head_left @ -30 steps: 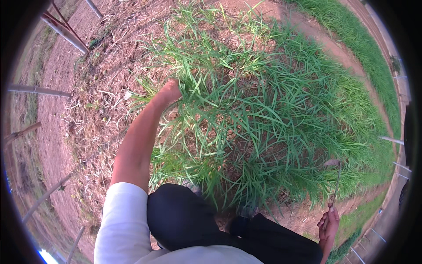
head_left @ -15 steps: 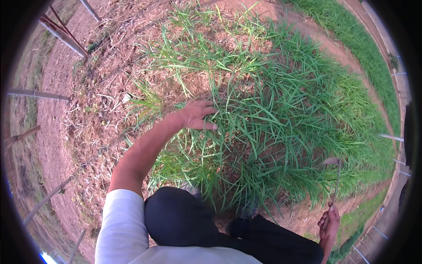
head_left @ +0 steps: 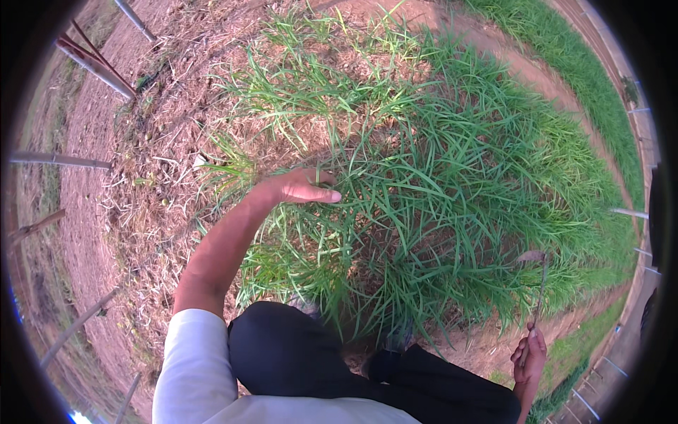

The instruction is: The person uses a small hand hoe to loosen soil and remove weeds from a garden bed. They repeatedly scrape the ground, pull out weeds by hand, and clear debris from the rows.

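My left hand [head_left: 305, 186] reaches into the left side of a patch of long green grass [head_left: 417, 191]. Its thumb points right, apart from the fingers, which bend down among the blades. A grass blade crosses the fingers, and part of them is hidden. At the lower right, my right hand [head_left: 534, 351] is closed around the handle of a sickle [head_left: 542, 290]. The thin metal shaft stands up from the fist, and the brownish curved blade at its top points left over the grass.
Dry straw [head_left: 162, 205] covers the soil to the left. Several poles, one a grey pole [head_left: 92, 67], stand along the far left. My dark-trousered knee [head_left: 282, 346] rises close below the left hand. A bare soil strip [head_left: 565, 106] curves along the right, with more grass beyond.
My left hand has drawn slightly left and turned, its spread fingers now bent downward into the grass. The right hand and sickle have hardly moved.
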The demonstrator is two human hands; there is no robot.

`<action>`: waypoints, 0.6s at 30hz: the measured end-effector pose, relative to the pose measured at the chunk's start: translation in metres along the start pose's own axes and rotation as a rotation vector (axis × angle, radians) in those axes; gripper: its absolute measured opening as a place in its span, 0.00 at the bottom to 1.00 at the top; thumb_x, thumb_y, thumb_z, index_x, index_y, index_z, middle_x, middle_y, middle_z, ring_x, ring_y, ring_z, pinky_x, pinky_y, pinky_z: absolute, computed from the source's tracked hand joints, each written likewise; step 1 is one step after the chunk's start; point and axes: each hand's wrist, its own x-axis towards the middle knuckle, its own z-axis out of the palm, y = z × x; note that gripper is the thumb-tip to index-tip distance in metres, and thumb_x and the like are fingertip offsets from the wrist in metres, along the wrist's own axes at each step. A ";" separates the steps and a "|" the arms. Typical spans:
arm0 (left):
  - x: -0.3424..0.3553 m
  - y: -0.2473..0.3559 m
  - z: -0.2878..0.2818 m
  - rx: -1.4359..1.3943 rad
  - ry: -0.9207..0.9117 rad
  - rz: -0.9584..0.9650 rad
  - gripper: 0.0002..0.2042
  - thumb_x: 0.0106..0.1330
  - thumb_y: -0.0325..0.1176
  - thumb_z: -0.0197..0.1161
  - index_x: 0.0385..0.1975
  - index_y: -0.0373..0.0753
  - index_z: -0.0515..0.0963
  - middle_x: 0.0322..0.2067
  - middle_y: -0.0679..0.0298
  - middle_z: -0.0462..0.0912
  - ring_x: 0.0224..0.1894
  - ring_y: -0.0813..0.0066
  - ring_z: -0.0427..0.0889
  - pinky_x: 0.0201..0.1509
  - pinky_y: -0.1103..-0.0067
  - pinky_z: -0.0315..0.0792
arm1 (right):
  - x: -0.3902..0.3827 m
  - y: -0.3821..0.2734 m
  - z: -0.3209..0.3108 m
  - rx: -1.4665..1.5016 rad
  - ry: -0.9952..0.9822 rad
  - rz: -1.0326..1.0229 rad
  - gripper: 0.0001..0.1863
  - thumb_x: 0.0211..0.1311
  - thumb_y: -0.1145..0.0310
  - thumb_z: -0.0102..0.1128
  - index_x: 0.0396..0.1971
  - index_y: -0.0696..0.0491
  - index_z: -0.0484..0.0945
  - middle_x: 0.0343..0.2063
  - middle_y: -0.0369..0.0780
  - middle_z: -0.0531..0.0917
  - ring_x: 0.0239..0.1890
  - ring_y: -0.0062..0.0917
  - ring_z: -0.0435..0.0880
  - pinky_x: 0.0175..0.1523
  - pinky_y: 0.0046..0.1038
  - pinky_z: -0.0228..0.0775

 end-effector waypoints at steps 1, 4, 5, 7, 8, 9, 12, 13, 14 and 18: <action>0.005 -0.016 -0.005 -0.163 0.006 -0.082 0.48 0.62 0.74 0.57 0.73 0.42 0.64 0.70 0.49 0.66 0.76 0.52 0.59 0.80 0.59 0.48 | 0.000 -0.001 0.001 0.004 0.001 0.004 0.18 0.73 0.60 0.61 0.57 0.51 0.77 0.18 0.32 0.76 0.14 0.15 0.73 0.16 0.20 0.66; 0.018 -0.020 -0.019 -0.919 0.015 -0.087 0.46 0.67 0.74 0.50 0.70 0.38 0.66 0.61 0.45 0.76 0.65 0.51 0.74 0.70 0.61 0.66 | -0.001 0.000 0.001 0.009 0.003 0.014 0.17 0.74 0.60 0.60 0.58 0.49 0.78 0.19 0.31 0.77 0.14 0.15 0.73 0.16 0.19 0.65; 0.021 -0.025 -0.022 -1.158 0.061 -0.087 0.44 0.68 0.73 0.50 0.68 0.37 0.69 0.58 0.47 0.79 0.59 0.51 0.80 0.66 0.62 0.71 | 0.000 0.001 -0.002 0.002 -0.009 0.014 0.17 0.74 0.60 0.60 0.58 0.48 0.78 0.19 0.30 0.77 0.14 0.14 0.73 0.17 0.18 0.65; 0.029 -0.034 -0.027 -1.235 0.275 -0.230 0.37 0.70 0.67 0.53 0.59 0.37 0.74 0.50 0.51 0.83 0.51 0.55 0.84 0.58 0.62 0.76 | 0.001 0.003 -0.005 -0.003 -0.017 0.017 0.17 0.74 0.60 0.60 0.58 0.46 0.78 0.19 0.29 0.77 0.15 0.13 0.73 0.17 0.18 0.65; 0.034 -0.039 -0.029 -1.272 0.385 -0.303 0.33 0.71 0.64 0.55 0.55 0.37 0.77 0.46 0.53 0.85 0.46 0.56 0.86 0.55 0.62 0.79 | 0.001 0.002 -0.003 -0.003 -0.016 0.019 0.17 0.74 0.60 0.60 0.58 0.46 0.78 0.19 0.29 0.77 0.15 0.13 0.73 0.17 0.18 0.65; 0.040 -0.053 -0.029 -1.122 0.451 -0.357 0.28 0.70 0.59 0.57 0.54 0.39 0.79 0.46 0.53 0.86 0.47 0.56 0.87 0.54 0.62 0.79 | 0.003 -0.001 -0.001 -0.007 -0.024 0.020 0.16 0.74 0.60 0.60 0.58 0.46 0.78 0.19 0.30 0.77 0.15 0.13 0.73 0.17 0.18 0.65; 0.058 -0.062 -0.030 -0.477 0.571 -0.472 0.16 0.68 0.44 0.61 0.48 0.43 0.85 0.45 0.51 0.88 0.49 0.56 0.88 0.53 0.63 0.80 | 0.002 -0.001 -0.003 -0.020 -0.028 0.007 0.16 0.74 0.60 0.60 0.58 0.46 0.79 0.19 0.30 0.77 0.15 0.13 0.73 0.17 0.18 0.65; 0.062 -0.062 -0.031 -0.140 0.578 -0.476 0.14 0.66 0.41 0.62 0.46 0.43 0.86 0.44 0.50 0.88 0.49 0.55 0.88 0.52 0.63 0.81 | 0.000 0.000 -0.004 -0.005 -0.013 0.013 0.16 0.74 0.61 0.60 0.58 0.48 0.78 0.19 0.30 0.77 0.14 0.14 0.73 0.17 0.19 0.65; 0.063 -0.063 -0.032 0.195 0.580 -0.476 0.13 0.65 0.38 0.63 0.45 0.43 0.87 0.44 0.50 0.88 0.49 0.54 0.88 0.51 0.63 0.82 | 0.000 -0.002 -0.002 0.007 -0.005 0.017 0.17 0.74 0.61 0.60 0.57 0.49 0.78 0.18 0.31 0.77 0.14 0.15 0.73 0.16 0.19 0.66; 0.074 -0.064 -0.036 0.413 0.314 -0.410 0.15 0.65 0.37 0.62 0.49 0.40 0.85 0.49 0.48 0.86 0.53 0.53 0.86 0.55 0.64 0.81 | -0.005 -0.005 0.003 0.013 0.006 0.013 0.17 0.73 0.62 0.61 0.57 0.51 0.78 0.18 0.32 0.77 0.13 0.16 0.73 0.16 0.21 0.66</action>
